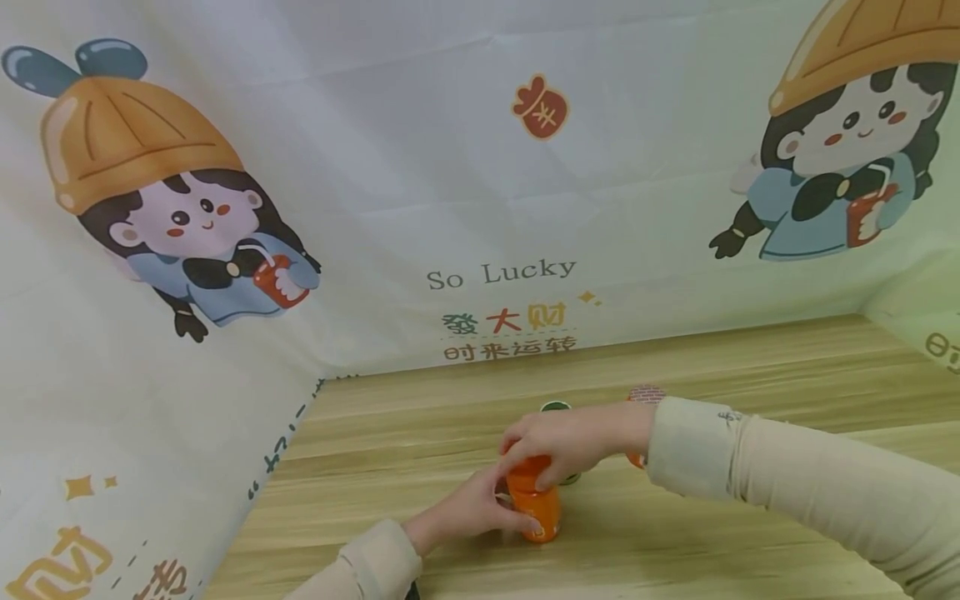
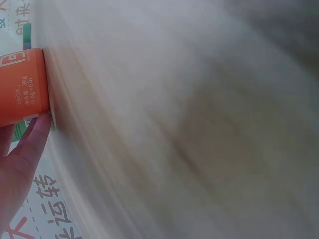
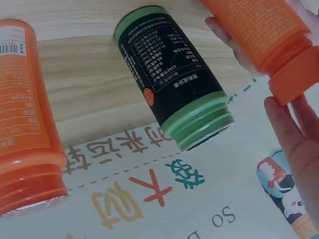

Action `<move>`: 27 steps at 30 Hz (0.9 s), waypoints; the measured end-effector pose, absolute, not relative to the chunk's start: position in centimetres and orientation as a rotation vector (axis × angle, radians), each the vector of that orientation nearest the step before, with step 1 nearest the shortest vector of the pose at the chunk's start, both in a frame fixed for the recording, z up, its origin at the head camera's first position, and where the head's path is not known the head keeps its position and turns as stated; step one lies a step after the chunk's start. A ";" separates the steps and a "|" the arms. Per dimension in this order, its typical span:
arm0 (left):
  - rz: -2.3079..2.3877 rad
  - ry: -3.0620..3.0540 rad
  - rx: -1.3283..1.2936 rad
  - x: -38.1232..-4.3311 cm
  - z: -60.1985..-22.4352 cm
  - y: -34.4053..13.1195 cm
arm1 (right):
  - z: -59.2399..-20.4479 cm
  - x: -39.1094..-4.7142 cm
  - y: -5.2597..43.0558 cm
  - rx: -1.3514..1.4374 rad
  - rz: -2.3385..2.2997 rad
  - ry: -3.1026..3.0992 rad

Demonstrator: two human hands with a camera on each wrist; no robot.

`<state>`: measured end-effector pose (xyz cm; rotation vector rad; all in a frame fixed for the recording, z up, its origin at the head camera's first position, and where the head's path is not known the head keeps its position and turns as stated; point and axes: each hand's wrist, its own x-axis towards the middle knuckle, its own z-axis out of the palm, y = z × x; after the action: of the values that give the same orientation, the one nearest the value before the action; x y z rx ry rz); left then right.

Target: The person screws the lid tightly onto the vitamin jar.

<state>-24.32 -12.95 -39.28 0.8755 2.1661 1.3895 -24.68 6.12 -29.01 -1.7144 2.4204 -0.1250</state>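
Note:
An orange bottle [image 1: 543, 510] stands on the table between both hands. My left hand [image 1: 477, 502] holds its body, with the thumb along the near side. From above, my right hand [image 1: 573, 442] grips the orange lid [image 3: 295, 74] with thumb and fingers. In the left wrist view, fingers touch the orange bottle's [image 2: 22, 87] lower part. Beyond it stands a black and green bottle [image 3: 172, 74], its threaded neck bare. A second orange bottle [image 3: 25, 99] also shows a bare threaded neck; my right forearm partly hides it in the head view.
The wood-grain table [image 1: 360, 450] meets a pale printed cloth [image 1: 420, 208] at the back and left. Cartoon figures and lettering cover the cloth. Both other bottles stand behind the held one, towards the right.

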 end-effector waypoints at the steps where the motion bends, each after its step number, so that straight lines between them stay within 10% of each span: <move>1: 1.385 2.171 0.873 -24.3 -39.3 -13.0 | -29.0 -24.7 6.0 -1.720 -0.121 2.432; 27: 1.369 2.121 0.994 -24.6 -39.6 -13.0 | -30.9 -23.1 3.4 -1.245 0.246 3.115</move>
<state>-24.60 -13.01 -39.64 0.9942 2.1209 1.3686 -23.11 3.35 -30.91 -1.2449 3.1148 0.2460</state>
